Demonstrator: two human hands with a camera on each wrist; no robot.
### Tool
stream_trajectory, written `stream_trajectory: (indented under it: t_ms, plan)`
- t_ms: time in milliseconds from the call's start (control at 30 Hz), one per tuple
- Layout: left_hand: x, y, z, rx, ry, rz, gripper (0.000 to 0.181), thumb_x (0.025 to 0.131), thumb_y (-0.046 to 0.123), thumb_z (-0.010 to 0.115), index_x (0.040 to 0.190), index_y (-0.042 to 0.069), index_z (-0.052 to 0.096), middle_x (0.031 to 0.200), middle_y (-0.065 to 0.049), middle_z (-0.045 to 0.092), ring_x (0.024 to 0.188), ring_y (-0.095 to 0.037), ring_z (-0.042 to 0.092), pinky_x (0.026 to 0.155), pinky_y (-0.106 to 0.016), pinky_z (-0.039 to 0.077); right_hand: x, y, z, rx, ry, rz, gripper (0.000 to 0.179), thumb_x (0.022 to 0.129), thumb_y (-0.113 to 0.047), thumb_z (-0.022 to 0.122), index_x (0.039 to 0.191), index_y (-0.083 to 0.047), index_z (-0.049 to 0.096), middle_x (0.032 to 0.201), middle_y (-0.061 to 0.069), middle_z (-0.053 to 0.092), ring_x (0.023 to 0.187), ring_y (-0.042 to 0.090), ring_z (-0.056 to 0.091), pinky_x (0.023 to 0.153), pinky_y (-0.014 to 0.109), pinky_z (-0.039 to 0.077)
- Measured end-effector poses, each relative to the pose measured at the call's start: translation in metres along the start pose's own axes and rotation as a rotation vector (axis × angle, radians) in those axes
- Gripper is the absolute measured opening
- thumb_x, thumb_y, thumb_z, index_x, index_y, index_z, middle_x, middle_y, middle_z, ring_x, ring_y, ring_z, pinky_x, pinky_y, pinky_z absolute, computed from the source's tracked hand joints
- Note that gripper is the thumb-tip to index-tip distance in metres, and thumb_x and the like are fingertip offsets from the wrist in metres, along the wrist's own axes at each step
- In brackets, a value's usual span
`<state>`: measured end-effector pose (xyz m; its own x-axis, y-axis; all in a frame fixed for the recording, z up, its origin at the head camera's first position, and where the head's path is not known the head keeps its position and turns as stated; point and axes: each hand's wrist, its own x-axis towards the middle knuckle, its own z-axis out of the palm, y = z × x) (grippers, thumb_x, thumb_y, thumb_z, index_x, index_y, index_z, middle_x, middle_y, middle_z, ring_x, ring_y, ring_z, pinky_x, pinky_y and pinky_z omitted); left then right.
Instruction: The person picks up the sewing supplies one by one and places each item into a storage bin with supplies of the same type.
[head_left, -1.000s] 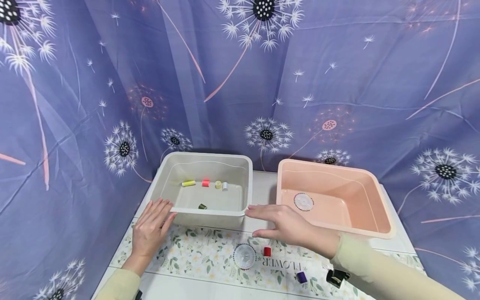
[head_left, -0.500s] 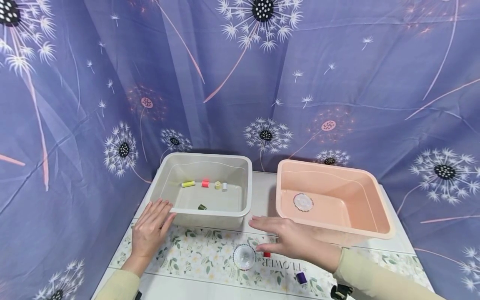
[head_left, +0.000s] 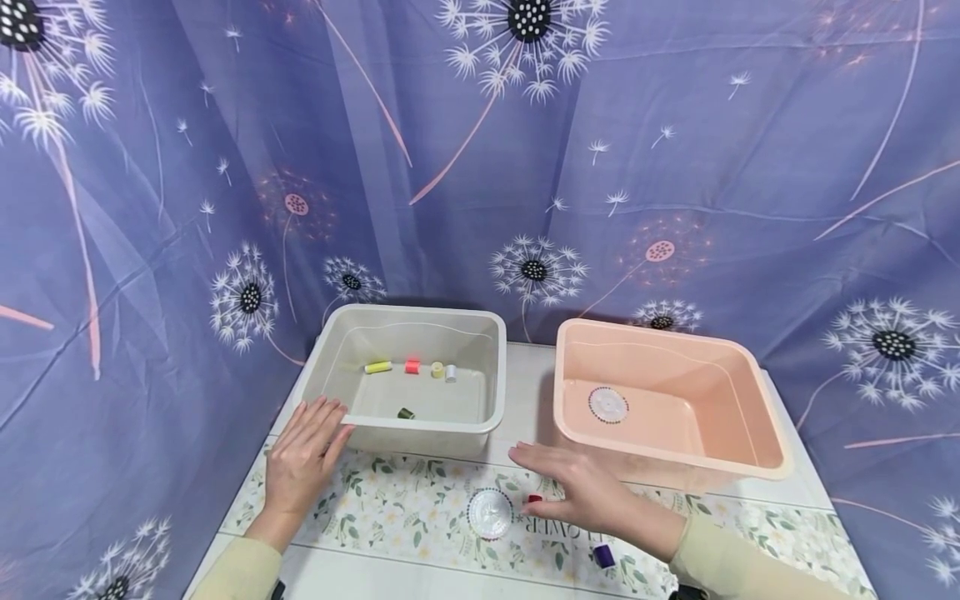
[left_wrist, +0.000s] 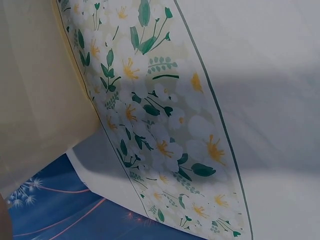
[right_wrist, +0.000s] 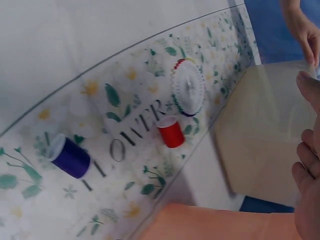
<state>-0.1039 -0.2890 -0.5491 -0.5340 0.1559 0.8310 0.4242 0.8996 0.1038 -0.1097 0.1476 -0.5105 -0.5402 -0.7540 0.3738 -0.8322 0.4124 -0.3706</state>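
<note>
My left hand [head_left: 300, 457] rests on the front left rim of the grey bin [head_left: 420, 427], its fingers extended. Over the table, my right hand [head_left: 583, 493] hangs with thumb and fingers apart and holds nothing. Right by its thumb is a red thread spool [head_left: 535, 498], partly covered in the head view but whole in the right wrist view [right_wrist: 171, 132]. A purple thread spool [head_left: 603, 556] lies closer to the front. To the left of the red one sits a round wheel of pins [head_left: 490, 513] with coloured heads.
Several thread spools lie inside the grey bin, among them a yellow one [head_left: 378, 367] and a dark green one [head_left: 406, 413]. A peach bin [head_left: 675, 458] stands to the right, with another pin wheel [head_left: 608, 405] in it. A blue dandelion curtain [head_left: 450, 233] encloses the table.
My right hand has drawn away from the grey bin's front right corner, down and to the right, toward the red spool. My left hand stays where it was.
</note>
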Motion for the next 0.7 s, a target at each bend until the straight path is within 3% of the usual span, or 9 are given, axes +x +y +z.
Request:
stream_trajectory:
  t_ms: [367, 700]
  plan:
    - [0.001, 0.001, 0.0, 0.002, -0.004, -0.01, 0.053, 0.112, 0.048, 0.052, 0.123, 0.003, 0.079, 0.121, -0.018, 0.078, 0.115, -0.042, 0.074, 0.111, -0.059, 0.054, -0.024, 0.0, 0.024, -0.011, -0.022, 0.076, 0.079, 0.084, -0.04, 0.091, 0.147, -0.003, 0.063, 0.146, 0.015, 0.067, 0.13, 0.034, 0.067, 0.104, 0.055, 0.06]
    - [0.001, 0.002, 0.0, 0.009, -0.006, -0.011, 0.055, 0.113, 0.049, 0.049, 0.123, 0.003, 0.079, 0.121, -0.018, 0.078, 0.115, -0.042, 0.074, 0.109, -0.06, 0.055, -0.038, 0.007, 0.041, -0.04, -0.015, 0.091, 0.079, 0.079, -0.035, 0.094, 0.144, -0.001, 0.064, 0.142, 0.017, 0.068, 0.128, 0.036, 0.068, 0.102, 0.056, 0.06]
